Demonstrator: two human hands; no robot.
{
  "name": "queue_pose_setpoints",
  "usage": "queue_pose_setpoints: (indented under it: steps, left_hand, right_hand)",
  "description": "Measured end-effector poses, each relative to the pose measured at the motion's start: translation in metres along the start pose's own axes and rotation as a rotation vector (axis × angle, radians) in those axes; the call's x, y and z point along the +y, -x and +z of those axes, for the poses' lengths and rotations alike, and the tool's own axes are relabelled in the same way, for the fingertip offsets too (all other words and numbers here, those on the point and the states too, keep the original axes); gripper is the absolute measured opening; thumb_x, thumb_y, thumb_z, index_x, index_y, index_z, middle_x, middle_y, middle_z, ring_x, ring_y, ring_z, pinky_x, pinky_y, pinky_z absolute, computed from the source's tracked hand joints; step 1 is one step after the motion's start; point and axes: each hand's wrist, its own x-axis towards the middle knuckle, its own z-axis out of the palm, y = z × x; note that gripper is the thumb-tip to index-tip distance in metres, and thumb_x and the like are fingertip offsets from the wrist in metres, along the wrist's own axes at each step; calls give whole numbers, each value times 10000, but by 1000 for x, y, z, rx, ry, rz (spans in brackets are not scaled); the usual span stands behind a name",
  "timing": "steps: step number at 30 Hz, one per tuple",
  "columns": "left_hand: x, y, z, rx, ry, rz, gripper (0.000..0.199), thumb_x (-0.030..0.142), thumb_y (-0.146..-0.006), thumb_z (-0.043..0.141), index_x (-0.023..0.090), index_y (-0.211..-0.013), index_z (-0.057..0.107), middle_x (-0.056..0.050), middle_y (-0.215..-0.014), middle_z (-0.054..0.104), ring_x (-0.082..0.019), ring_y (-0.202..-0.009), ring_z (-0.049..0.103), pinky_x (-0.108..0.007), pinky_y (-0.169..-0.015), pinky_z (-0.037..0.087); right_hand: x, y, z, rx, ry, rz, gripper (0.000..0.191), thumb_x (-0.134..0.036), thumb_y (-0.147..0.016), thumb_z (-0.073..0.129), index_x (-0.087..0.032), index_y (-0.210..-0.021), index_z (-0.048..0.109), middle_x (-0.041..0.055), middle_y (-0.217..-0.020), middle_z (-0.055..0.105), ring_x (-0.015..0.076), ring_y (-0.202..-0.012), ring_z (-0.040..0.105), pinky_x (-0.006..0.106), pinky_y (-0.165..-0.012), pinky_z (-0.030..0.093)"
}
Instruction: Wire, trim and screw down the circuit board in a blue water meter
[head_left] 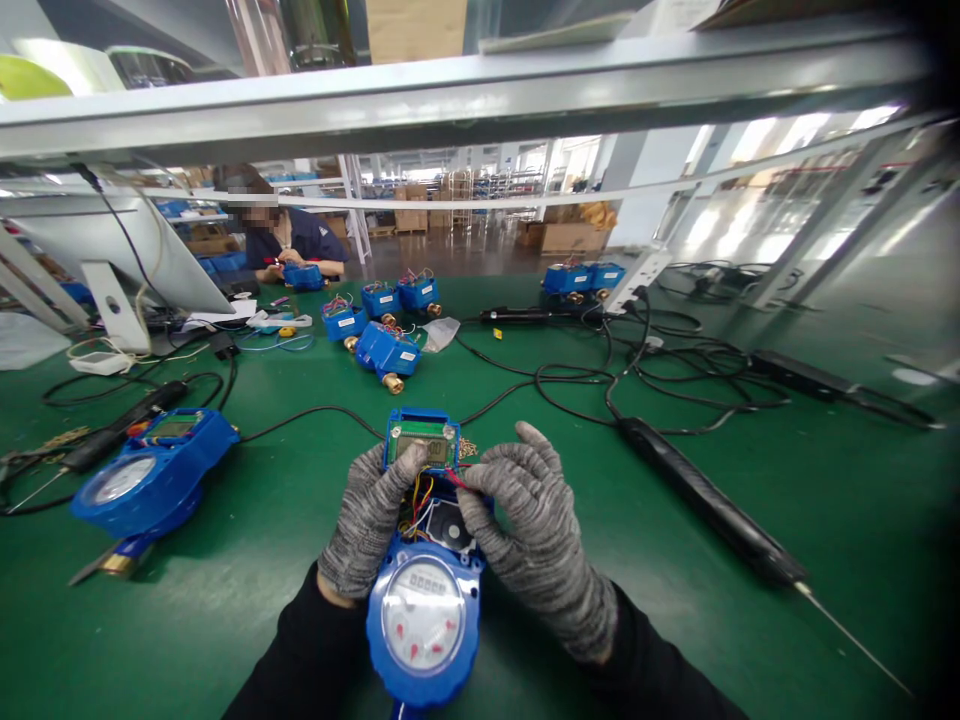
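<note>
A blue water meter (424, 620) with a round dial lies in front of me, its upper compartment open and showing coloured wires. Above that compartment, my gloved left hand (369, 520) holds a blue-framed circuit board (424, 440) with a small display, its thumb on the board's face. Red wire (456, 480) at the board's lower right corner is pinched between the thumb and fingers of my gloved right hand (525, 520). Black sleeves cover both forearms.
Another blue meter (154, 470) lies at left. Black electric screwdrivers (712, 500) and tangled cables (585, 375) are on the green table (300, 500). Several blue units (386, 350) stand farther back. A person (289, 235) works across the table. A metal shelf beam (450, 95) crosses above.
</note>
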Motion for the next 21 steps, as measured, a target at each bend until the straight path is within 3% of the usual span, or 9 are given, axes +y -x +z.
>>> queue_pose_setpoints:
  steps: [4, 11, 15, 18, 21]
  left_hand:
    - [-1, 2, 0, 33, 37, -27, 323, 324, -863, 713, 155, -1138, 724, -86, -1127, 754, -267, -1101, 686, -392, -1026, 498]
    - [0, 1, -2, -4, 102, -38, 314, 319, -885, 687, 158, -1151, 721, -86, -1109, 756, -256, -1022, 709, -374, -937, 542]
    - [0, 0, -3, -28, 103, -29, 327, 317, -897, 669, 152, -1178, 709, -95, -1140, 745, -260, -1063, 693, -359, -943, 534]
    - [0, 1, -3, -44, 78, -25, 330, 326, -899, 668, 164, -1183, 712, -92, -1147, 744, -263, -1064, 693, -355, -937, 536]
    - [-1, 2, -2, -34, 65, -7, 317, 321, -881, 692, 180, -1162, 725, -84, -1126, 753, -265, -1054, 700, -368, -953, 535]
  right_hand:
    - [-2, 0, -1, 23, 156, -171, 143, -179, -857, 634, -252, -971, 588, -2, -779, 694, 234, -868, 637, 620, -1120, 302]
    - [-15, -4, 7, -16, 17, -155, 140, -105, -841, 640, -210, -927, 604, -2, -755, 695, 196, -789, 650, 577, -1118, 313]
    - [-13, 2, 11, -22, -221, 20, 110, -154, -895, 598, -235, -957, 638, -4, -837, 702, 185, -796, 663, 540, -1097, 367]
    - [-9, 7, 11, -16, -306, 307, 112, -223, -951, 536, -258, -930, 641, 4, -845, 698, 200, -801, 667, 425, -857, 532]
    - [-6, 8, 12, -103, -389, 526, 80, -299, -919, 590, -250, -899, 651, 17, -831, 688, 208, -745, 648, 351, -656, 527]
